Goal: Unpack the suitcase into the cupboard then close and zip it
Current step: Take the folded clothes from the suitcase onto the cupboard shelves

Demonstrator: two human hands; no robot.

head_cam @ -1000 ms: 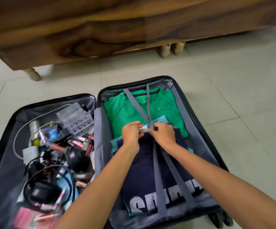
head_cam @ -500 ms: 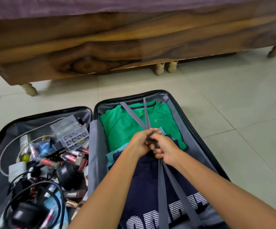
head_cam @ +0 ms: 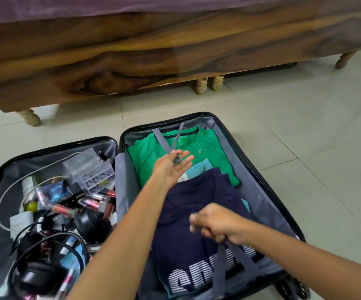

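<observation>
Pale tiled floor (head_cam: pixel 294 118) under open suitcase (head_cam: pixel 261 187), beside wooden bed frame (head_cam: pixel 132 61)

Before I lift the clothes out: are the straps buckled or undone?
Undone: the left hand holds the upper straps, the right hand the lower straps, apart.

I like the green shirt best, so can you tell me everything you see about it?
The folded green fabric shirt lies flat at the far end of the clothes half of the open black hard-shell suitcase. It has a dark-trimmed neckline and a small pale logo on its chest. Two grey webbing straps cross over its top part. The person's left hand hovers above it, holding the strap buckle. A folded navy shirt with white lettering and a teal garment overlap its near edge.
</observation>
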